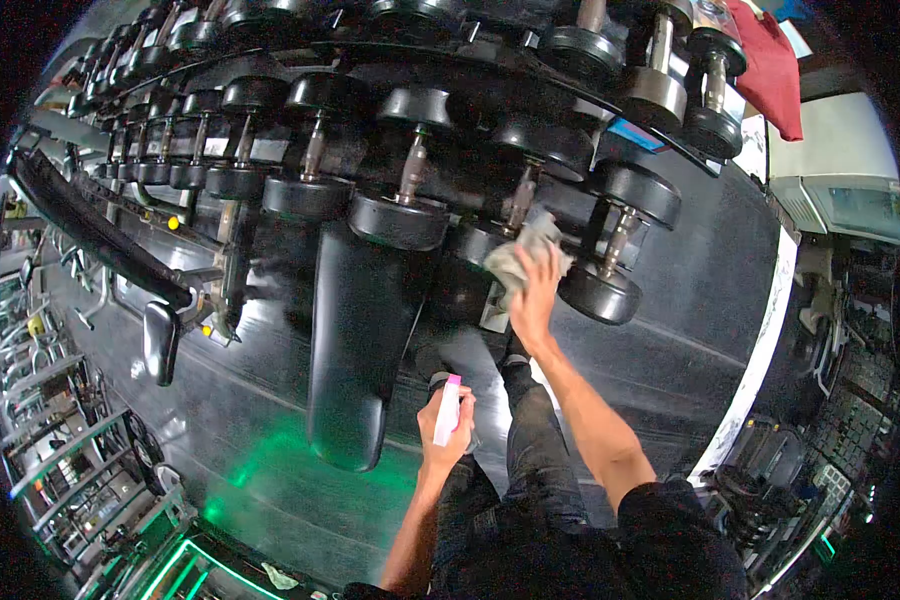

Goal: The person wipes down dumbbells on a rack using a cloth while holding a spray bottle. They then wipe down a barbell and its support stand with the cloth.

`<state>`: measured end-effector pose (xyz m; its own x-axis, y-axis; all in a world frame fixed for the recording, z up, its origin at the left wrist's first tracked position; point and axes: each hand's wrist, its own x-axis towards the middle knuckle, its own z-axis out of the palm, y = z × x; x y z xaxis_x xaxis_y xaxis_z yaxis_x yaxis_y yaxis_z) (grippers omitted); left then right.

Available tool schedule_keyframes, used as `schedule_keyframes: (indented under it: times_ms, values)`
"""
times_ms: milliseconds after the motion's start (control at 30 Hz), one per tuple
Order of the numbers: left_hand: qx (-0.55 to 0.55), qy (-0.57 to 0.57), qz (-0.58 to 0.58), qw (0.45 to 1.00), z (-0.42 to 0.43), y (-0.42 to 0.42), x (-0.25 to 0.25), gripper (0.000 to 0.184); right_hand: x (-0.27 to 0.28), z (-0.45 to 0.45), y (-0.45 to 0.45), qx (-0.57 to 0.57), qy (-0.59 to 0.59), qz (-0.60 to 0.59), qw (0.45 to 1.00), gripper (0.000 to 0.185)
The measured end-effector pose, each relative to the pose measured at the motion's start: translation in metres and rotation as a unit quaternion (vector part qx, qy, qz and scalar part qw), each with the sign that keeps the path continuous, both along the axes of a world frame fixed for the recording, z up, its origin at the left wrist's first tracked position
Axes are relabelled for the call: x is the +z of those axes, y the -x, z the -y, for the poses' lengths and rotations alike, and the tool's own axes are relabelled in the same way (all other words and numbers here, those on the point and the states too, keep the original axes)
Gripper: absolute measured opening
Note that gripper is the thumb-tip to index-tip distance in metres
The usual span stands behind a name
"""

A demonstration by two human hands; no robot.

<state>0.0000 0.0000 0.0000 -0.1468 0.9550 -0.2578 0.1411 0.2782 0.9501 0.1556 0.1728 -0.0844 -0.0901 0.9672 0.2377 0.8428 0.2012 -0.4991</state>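
My right hand presses a crumpled grey cloth against a black dumbbell on the lower rack row. The cloth lies at the dumbbell's near head and partly over its metal handle. Lower in the view, my left hand is wrapped round a spray bottle with a white and pink top; the bottle's body is mostly hidden by my fingers. Another dumbbell stands just right of the cloth, and one more is to its left.
A black padded bench stands left of my legs. Further left is a machine with a long black pad. More dumbbells fill the upper row. A red cloth hangs at the upper right. Weight equipment lines the left edge.
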Motion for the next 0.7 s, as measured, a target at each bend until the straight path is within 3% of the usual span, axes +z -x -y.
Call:
schedule_keyframes:
  times_ms: [67,100,133,167,267,300,367,500,567,700]
  values:
    - [0.008,-0.002,0.002,1.000,0.006,0.000,-0.005,0.007,0.005,-0.006,0.000,0.040,-0.008,0.063,0.997,0.056]
    - [0.005,0.003,-0.021,1.000,0.009,0.035,0.001,0.007,0.003,-0.012,0.044,0.114,0.004,0.061,0.992,0.044]
    - [0.038,0.013,0.014,0.999,0.010,0.038,0.003,0.006,-0.004,-0.020,0.052,0.189,0.025,0.154,0.970,0.038]
    - [0.071,0.020,0.048,0.996,0.009,0.040,0.003,0.006,-0.011,-0.029,0.062,0.261,0.044,0.244,0.933,0.033]
    - [0.089,0.031,0.045,0.995,0.007,0.047,0.008,0.005,-0.020,-0.050,0.106,0.338,0.162,0.489,0.787,0.035]
    - [0.101,0.030,0.041,0.994,0.005,0.050,0.012,0.005,-0.035,-0.055,0.125,0.340,0.159,0.488,0.788,0.035]
    - [0.112,0.026,0.054,0.992,0.006,0.053,0.014,0.005,-0.074,-0.055,0.155,0.296,0.238,0.596,0.708,0.036]
    - [0.099,0.026,0.037,0.994,0.007,0.058,0.012,0.006,-0.027,-0.059,0.140,0.309,0.259,0.548,0.733,0.038]
    - [0.089,0.031,0.034,0.995,0.007,0.055,0.012,0.006,-0.030,-0.052,0.098,0.352,0.124,0.487,0.790,0.032]
    - [0.087,0.044,0.074,0.993,0.008,0.049,0.011,0.007,-0.012,-0.029,0.047,0.268,-0.009,0.237,0.934,0.022]
